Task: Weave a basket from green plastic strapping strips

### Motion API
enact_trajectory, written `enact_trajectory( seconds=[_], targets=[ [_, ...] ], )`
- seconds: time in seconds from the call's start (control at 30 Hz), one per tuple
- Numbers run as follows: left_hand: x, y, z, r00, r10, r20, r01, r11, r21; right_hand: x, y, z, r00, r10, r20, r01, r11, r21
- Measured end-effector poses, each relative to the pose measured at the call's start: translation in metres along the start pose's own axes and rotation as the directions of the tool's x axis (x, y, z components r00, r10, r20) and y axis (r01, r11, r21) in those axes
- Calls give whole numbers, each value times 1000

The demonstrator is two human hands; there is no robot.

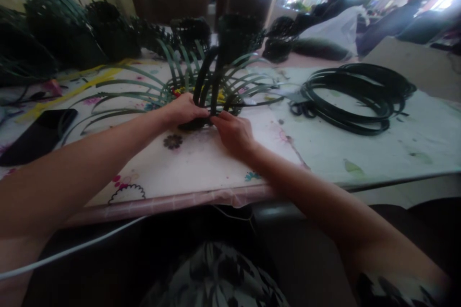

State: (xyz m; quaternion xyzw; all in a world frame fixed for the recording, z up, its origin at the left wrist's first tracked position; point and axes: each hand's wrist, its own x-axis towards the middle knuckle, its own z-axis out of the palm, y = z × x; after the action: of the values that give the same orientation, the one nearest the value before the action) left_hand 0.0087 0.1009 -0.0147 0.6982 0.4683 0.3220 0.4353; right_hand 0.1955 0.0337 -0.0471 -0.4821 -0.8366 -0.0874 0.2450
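A half-woven basket (190,123) of dark green strips stands on the table in front of me, its long strip ends fanning out to both sides and bending upward. My left hand (185,108) grips the near side of its rim, thumb against the weave. Close beside it, my right hand (232,129) pinches a strip at the same near edge, fingers pressed together. Several dark strips (205,81) arch up just behind my fingertips. Bits of red and yellow show inside the ring of strips, too blurred to name.
On the right lies a big coil of dark strip (356,98), with scissors (302,108) at its left side. A black phone (38,136) rests on the left. Dark woven baskets (68,33) line the back, near a white plastic bag (334,29). A white cable (79,253) crosses below the table edge.
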Motion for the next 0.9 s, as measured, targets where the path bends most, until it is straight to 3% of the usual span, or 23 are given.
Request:
enact_trajectory(
  seconds=[0.1, 0.2, 0.43, 0.67, 0.9],
  targets=[
    [1, -3, 1, 1000, 15, -16, -15, 1000, -2, 1, 6, 2, 990, 117, -85, -112, 992, 57],
    [3, -5, 1, 999, 31, -27, -31, 999, 19, 2, 10, 3, 981, 154, -120, -149, 987, 53],
    [4, -5, 1, 997, 66, -27, -64, 995, 75, 8, 10, 2, 995, 82, -53, -88, 991, -101],
    [4, -4, 1, 997, 79, -14, -77, 992, 99, 20, 11, -2, 994, 109, 13, -109, 994, -29],
    [-2, 2, 1, 998, 69, -1, -68, 993, 101, 33, 8, -3, 987, 141, 72, -137, 989, -60]
  ],
)
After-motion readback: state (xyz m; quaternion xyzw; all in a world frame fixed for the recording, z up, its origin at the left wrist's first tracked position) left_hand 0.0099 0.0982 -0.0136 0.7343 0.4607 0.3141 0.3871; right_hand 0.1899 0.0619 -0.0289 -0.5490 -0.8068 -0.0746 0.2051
